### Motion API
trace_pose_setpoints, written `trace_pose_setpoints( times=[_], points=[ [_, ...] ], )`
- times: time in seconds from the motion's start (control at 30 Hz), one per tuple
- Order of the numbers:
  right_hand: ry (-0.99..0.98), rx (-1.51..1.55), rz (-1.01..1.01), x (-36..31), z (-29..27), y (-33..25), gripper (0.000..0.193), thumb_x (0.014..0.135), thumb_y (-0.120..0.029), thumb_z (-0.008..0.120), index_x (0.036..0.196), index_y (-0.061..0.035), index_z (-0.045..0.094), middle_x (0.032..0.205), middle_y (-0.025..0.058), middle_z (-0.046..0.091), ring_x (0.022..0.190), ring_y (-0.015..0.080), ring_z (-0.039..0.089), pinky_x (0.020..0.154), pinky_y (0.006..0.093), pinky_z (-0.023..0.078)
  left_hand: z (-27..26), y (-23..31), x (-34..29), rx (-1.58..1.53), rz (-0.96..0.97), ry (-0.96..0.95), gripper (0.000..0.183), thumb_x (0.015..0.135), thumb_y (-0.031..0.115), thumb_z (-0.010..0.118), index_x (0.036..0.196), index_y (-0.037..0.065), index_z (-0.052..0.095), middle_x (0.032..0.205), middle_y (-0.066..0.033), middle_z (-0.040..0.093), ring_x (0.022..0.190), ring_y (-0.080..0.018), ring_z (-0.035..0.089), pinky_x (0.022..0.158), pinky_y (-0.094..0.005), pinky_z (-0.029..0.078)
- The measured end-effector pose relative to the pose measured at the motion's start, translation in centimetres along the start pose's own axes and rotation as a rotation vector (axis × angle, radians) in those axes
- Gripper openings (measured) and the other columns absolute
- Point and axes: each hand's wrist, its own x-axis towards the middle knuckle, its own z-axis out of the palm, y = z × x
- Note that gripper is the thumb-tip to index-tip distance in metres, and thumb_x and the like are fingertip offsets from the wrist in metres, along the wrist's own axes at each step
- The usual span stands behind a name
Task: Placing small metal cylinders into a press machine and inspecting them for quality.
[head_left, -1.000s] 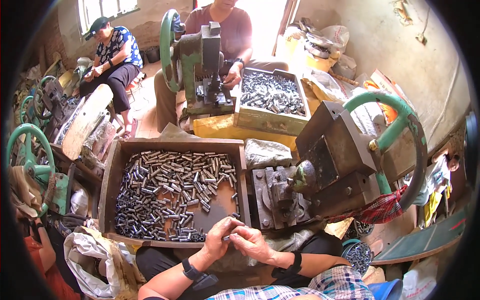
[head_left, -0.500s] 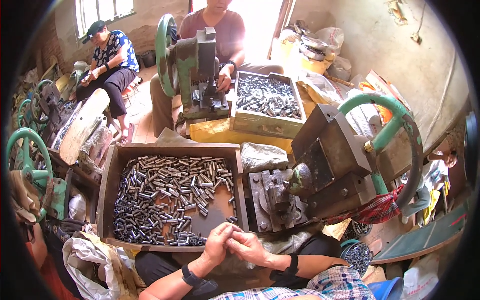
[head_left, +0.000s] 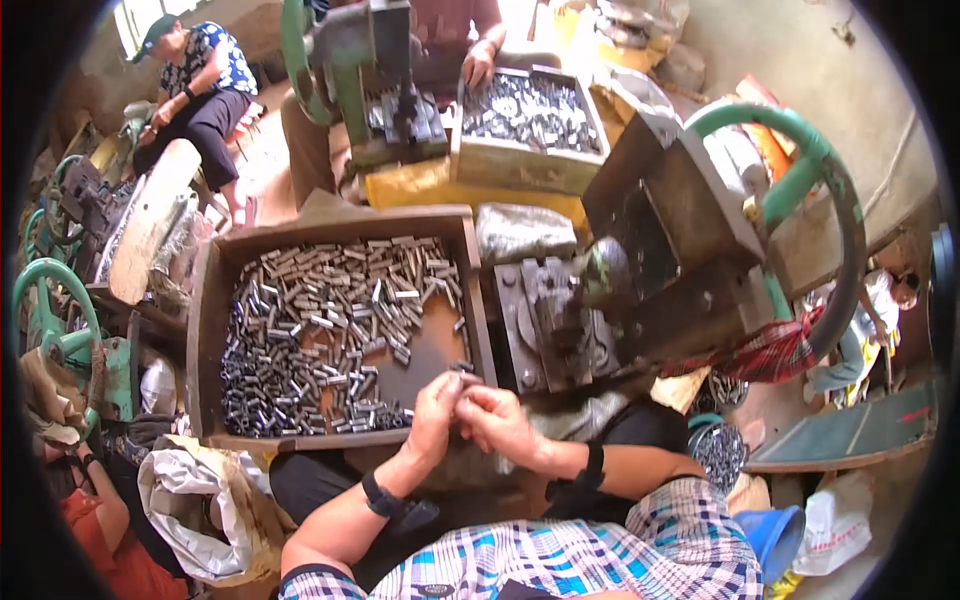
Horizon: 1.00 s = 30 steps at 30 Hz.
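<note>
Grip: left hand (head_left: 432,414) and right hand (head_left: 497,418) meet at the fingertips, fingers curled into a pinch; whether a small piece sits between them I cannot tell.
Step in hand: seemingly close finger work on something small, over or just before the near right corner of the brown tray (head_left: 204,342).
Next move: probably calls for a fine, steady pinch rather than force.
Metal tubes (head_left: 268,372): in the tray; short, smooth cylinders, silvery to dark, some showing hollow ends, heaped loosely and thickest at the left.
Tray shape: shallow, straight-sided, worn; its reddish-brown bottom shows toward the right.
Press (head_left: 695,205): right of the tray; dark, blocky, scuffed metal with bolted plates.
Handwheel (head_left: 770,116): round, green paint worn dark along the rim.
Cloth (head_left: 766,352): red plaid, soft, creased, by the wheel's lower rim.
</note>
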Motion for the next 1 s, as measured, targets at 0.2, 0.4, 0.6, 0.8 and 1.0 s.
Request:
trace_pose_setpoints(
  times=[0.2,0.4,0.6,0.8,1.0],
  points=[
    [0.035,-0.037,0.023,0.1,-0.1,-0.2,0.027,0.095,-0.025,0.045,0.082,-0.0039,0.055,0.064,0.0005,0.053,0.049,0.0062,0.047,0.043,0.0207,0.039,-0.6,0.2,0.3,-0.061,-0.02,-0.115,0.05,0.095,0.044,0.039,0.104,-0.002,0.054,0.081,-0.0096,0.058,0.053,-0.0138,0.053,0.048,-0.0248,0.046],
    [0.119,-0.18,-0.259,-1.1,-2.4,-3.5,0.022,0.094,-0.022,0.049,0.081,-0.0061,0.054,0.059,-0.0042,0.048,0.051,0.0025,0.042,0.046,0.018,0.032,-1.1,0.4,0.9,-0.168,0.001,0.003,0.041,0.095,0.039,0.044,0.102,0.0,0.056,0.091,-0.0113,0.064,0.082,-0.0166,0.063,0.071,-0.0269,0.052],
    [0.41,-0.605,-0.364,-5.8,-7.4,-4.6,0.021,0.09,-0.018,0.054,0.078,-0.0008,0.055,0.056,0.0053,0.048,0.05,0.0105,0.044,0.048,0.0273,0.037,-1.7,-0.4,1.2,-0.076,-0.052,-0.026,0.029,0.095,0.029,0.047,0.1,0.001,0.056,0.088,-0.0104,0.064,0.075,-0.0148,0.063,0.069,-0.0258,0.053],
    [0.651,-1.075,-0.686,-7.6,-8.6,-6.6,0.018,0.085,-0.017,0.06,0.076,-0.0025,0.055,0.055,0.0131,0.049,0.05,0.0282,0.052,0.048,0.034,0.04,-1.3,-0.7,1.2,0.015,0.0,-0.078,0.022,0.093,0.022,0.053,0.099,0.002,0.057,0.086,-0.0076,0.064,0.073,-0.0109,0.062,0.066,-0.0226,0.052],
    [0.703,-1.184,-0.799,-6.1,-8.5,-6.8,0.013,0.083,-0.014,0.062,0.076,-0.0047,0.056,0.058,0.0117,0.053,0.051,0.0302,0.055,0.048,0.0365,0.042,-1.3,-0.5,1.2,0.028,-0.005,-0.086,0.021,0.091,0.02,0.055,0.101,0.001,0.057,0.087,-0.0068,0.064,0.073,-0.0101,0.061,0.065,-0.0225,0.051]
  ],
)
